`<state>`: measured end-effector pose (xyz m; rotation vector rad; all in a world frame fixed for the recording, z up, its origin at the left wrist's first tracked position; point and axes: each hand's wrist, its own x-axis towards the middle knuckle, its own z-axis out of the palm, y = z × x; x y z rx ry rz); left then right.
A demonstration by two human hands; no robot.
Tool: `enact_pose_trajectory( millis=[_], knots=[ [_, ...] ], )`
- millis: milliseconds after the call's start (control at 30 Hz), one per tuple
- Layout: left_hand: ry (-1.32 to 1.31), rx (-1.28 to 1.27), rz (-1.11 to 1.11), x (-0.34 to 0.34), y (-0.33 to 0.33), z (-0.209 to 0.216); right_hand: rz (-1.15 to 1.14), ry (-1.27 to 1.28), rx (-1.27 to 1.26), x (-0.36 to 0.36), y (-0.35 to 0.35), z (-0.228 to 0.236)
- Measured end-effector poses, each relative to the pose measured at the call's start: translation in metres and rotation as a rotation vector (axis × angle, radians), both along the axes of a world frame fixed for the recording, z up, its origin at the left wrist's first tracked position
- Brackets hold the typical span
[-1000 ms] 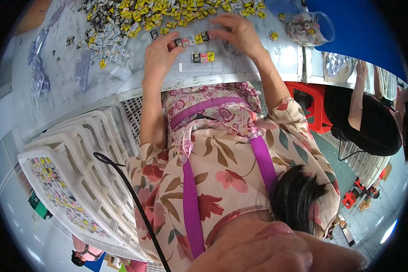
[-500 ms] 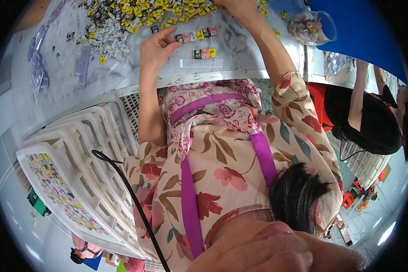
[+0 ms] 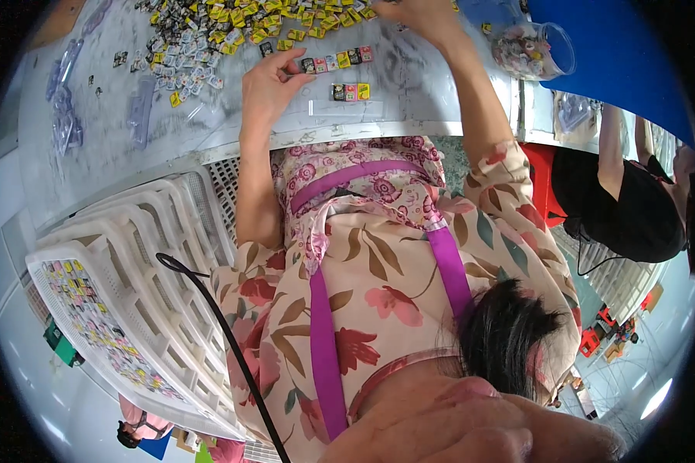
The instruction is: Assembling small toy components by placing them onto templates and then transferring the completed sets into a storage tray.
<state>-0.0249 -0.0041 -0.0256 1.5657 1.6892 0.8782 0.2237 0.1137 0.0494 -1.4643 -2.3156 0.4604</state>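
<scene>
My left hand [image 3: 269, 89] has its thumb and forefinger about the left end of a row of small square pieces [image 3: 337, 60] in black, pink, white and yellow. Below that row lies a shorter row of three pieces [image 3: 350, 92], black, pink and yellow. A clear plastic strip [image 3: 346, 108] lies nearer the table edge. At the upper edge my right hand [image 3: 425, 19] reaches to the right end of a heap of small yellow pieces [image 3: 286, 19]; its fingers are partly cut off and hard to make out. Small white pieces [image 3: 189, 76] are heaped left of my left hand.
Clear plastic parts [image 3: 140, 112] lie on the table's left side. A round clear tub [image 3: 529, 54] of small pieces stands at the right. White crates [image 3: 131, 285] lean in a row below the table. A person in black [image 3: 625, 193] is at the right.
My right hand has shifted slightly to the right along the upper edge, its forearm swinging with it. My left hand stays at the end of the row.
</scene>
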Motion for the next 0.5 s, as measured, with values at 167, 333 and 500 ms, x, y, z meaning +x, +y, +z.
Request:
enact_pose_trajectory(
  millis=[167,333,500],
  knots=[
    [0.068,0.034,-0.018,0.002,-0.004,0.005,0.377,-0.003,0.047,0.03,-0.023,-0.033],
    [0.105,0.031,-0.046,0.002,-0.002,0.006,0.383,0.052,0.084,0.032,-0.04,-0.054],
    [0.191,0.039,-0.063,0.004,-0.003,0.01,0.326,0.205,0.089,0.026,-0.05,-0.054]
  ],
)
